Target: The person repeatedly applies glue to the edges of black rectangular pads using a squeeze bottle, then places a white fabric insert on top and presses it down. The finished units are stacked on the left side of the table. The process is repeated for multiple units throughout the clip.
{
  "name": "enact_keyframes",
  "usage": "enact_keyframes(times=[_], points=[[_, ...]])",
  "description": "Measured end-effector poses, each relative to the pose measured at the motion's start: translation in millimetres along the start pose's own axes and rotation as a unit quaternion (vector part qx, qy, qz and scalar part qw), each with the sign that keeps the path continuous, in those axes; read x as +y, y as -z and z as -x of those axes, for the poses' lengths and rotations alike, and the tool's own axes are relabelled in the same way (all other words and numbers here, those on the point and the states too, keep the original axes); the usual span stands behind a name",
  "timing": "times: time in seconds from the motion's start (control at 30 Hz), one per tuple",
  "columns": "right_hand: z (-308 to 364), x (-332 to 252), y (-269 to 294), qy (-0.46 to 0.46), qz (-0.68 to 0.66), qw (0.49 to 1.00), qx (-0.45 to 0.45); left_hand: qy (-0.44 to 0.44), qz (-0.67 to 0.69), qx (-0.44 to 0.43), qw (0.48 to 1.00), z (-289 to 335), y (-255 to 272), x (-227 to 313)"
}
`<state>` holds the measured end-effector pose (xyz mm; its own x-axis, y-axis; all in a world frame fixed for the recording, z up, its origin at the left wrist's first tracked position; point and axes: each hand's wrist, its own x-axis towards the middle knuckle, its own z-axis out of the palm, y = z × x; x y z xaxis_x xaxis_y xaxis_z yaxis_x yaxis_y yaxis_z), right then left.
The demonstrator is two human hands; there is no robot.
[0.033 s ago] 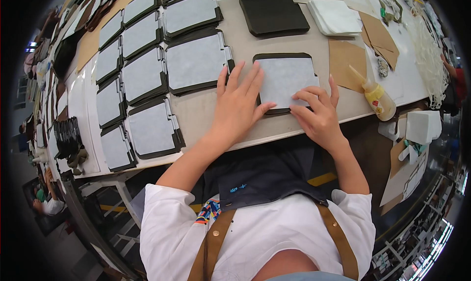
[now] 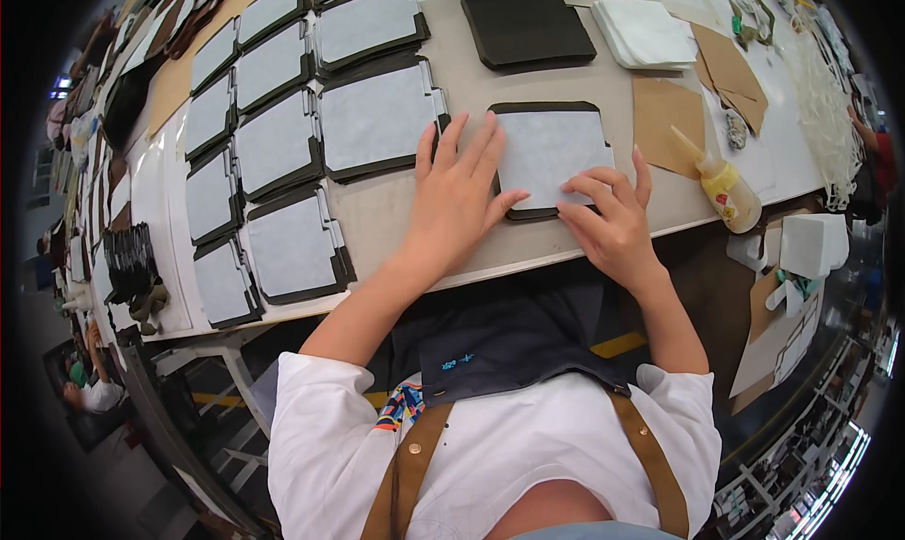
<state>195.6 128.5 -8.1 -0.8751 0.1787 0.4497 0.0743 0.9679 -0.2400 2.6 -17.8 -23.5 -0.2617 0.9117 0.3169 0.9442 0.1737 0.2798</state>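
Observation:
A dark panel with a pale grey-white sheet [image 2: 547, 149] on top lies on the table between my hands. My left hand [image 2: 454, 191] rests flat at its left side, fingers stretched and spread, the thumb reaching toward its lower left corner. Over the near right part of the sheet is my right hand [image 2: 613, 215]. Its thumb and forefinger come together in a pinch, and the little finger sticks up. Whether anything small is between those fingertips is hidden.
Stacks of similar dark panels with pale sheets [image 2: 377, 116] fill the left. Beyond the piece lie a black panel stack [image 2: 528, 26] and white sheets [image 2: 644, 33]. To the right are brown card [image 2: 667, 121] and a yellow-labelled squeeze bottle [image 2: 731, 196] with a pointed nozzle, overlapping the table's edge.
My left hand has slid very slightly away from me along the panel's left side. The right hand and the panel look unmoved.

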Motion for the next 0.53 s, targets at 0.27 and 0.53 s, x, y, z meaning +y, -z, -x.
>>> enact_keyframes(times=[0.27, 0.53], points=[[2.5, 0.2, -6.0, -0.016, -0.022, 0.998, 0.05, 0.091, 0.023, 0.064, 0.993, -9.9, 16.0, -13.4], [10.8, -15.1, -8.1, 0.038, -0.047, 0.991, 0.117, 0.341, 0.507, -0.195, 0.767, -5.4, 42.0, -3.5]])
